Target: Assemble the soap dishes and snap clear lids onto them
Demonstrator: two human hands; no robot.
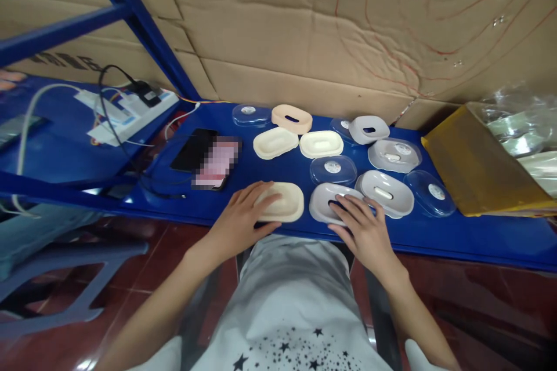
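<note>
My left hand (250, 214) is closed around the left end of a cream oval soap dish (287, 203), its thumb along the near edge and its fingers over the rim. My right hand (363, 229) grips the right end of a light grey soap dish (321, 200) with a slot in its base. Its fingers reach inside and partly hide the slot; the thumb lies at the near side. Just behind that hand sits another grey dish (387, 192). A clear oval lid (333, 169) with a round sticker lies beyond the two held dishes.
Toward the back are two cream pieces (276, 143) (321, 144), a peach dish (291, 118) and more grey dishes (369, 128). Another clear lid (429, 192) is at right, near a yellow-edged box (483, 162). Phones (215, 162) and a power strip (134, 116) lie left.
</note>
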